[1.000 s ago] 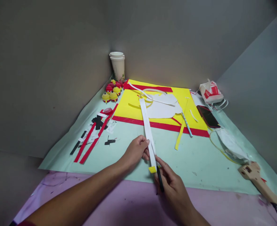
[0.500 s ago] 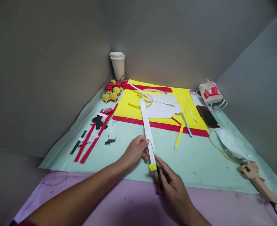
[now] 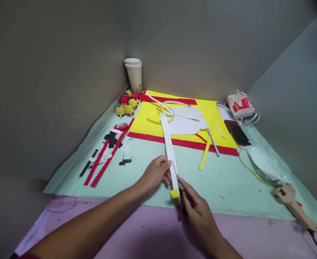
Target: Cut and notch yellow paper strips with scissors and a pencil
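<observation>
A long white paper strip (image 3: 168, 142) with a yellow striped end (image 3: 175, 194) slants from the yellow sheet toward me. My left hand (image 3: 158, 171) pinches it by its left edge, thumb on top. My right hand (image 3: 197, 210) is closed around black-handled scissors (image 3: 183, 202) at the strip's right edge. A slit runs up the strip from the scissors, parting a narrow right-hand piece from the wider left part. The blades are mostly hidden by strip and fingers.
Red strips (image 3: 101, 169) and black and white scraps lie left, near red-yellow balls (image 3: 121, 111) and a lidded cup (image 3: 134, 75). A yellow sheet (image 3: 144, 124) carries white paper (image 3: 186, 124). Right are a phone (image 3: 238, 132), a face mask (image 3: 263, 165) and a beige glue gun (image 3: 293, 207).
The slit side of the strip and the yellow end shift slightly downward. Both hands keep nearly the same place and grip; the whole view drifts slightly left.
</observation>
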### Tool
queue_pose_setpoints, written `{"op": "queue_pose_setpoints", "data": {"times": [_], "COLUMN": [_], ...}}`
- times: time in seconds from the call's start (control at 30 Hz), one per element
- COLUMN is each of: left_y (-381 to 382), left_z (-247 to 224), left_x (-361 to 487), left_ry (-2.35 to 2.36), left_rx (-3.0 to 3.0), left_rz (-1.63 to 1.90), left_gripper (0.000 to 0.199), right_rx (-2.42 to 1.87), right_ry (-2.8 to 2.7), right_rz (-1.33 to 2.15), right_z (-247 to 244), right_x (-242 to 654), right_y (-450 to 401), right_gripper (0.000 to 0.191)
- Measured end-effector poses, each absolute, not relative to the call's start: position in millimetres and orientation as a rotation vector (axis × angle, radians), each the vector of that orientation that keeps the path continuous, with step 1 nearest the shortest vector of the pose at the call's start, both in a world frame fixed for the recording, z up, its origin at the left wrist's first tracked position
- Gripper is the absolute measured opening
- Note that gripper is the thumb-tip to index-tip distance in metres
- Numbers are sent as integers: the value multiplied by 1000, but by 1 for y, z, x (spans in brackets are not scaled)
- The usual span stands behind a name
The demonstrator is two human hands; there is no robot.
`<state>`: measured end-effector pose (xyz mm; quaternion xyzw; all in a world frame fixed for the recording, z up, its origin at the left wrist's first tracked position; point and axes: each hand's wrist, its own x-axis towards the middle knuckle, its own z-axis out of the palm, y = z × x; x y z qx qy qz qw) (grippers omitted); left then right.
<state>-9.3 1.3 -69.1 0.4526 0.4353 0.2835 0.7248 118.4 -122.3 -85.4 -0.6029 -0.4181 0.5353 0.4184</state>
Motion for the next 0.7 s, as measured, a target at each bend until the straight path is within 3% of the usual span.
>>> {"op": "queue_pose_setpoints", "data": {"times": [0.7], "left_y": [1], "left_z": [-72], "left_x": [-11], "left_ry": [970], "left_rx": [987], "left_rz": [644], "left_gripper": [18], "right_rx": [-1501], "right_ry": [-1038], "right_rz": [1361], "right_z": [-87], "right_x": [118], "right_y": [-125], "right_gripper": [52]}}
